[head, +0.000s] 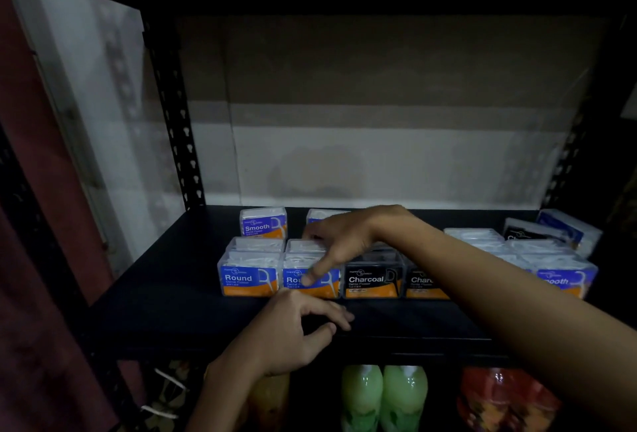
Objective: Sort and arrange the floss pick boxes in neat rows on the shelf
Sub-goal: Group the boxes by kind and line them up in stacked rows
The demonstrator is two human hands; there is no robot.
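Note:
Floss pick boxes stand on a black shelf (179, 300). The front row reads, left to right: a Round box (248, 276), a second Round box (325, 285), a Charcoal box (374, 281) and another Charcoal box (422, 285). More boxes sit behind them. A Smooth box (263, 224) stands alone at the back. My right hand (341, 242) reaches in from the right and grips the second Round box, thumb on its front face, fingers curled over the top. My left hand (296, 324) rests on the shelf in front of that box, fingers loosely curled, holding nothing.
A loose cluster of boxes (537, 249) with a Smooth box (565, 281) in front fills the shelf's right end. A perforated black post (172, 104) stands at back left. Green bottles (382, 393) and a red bottle (506, 400) stand on the level below.

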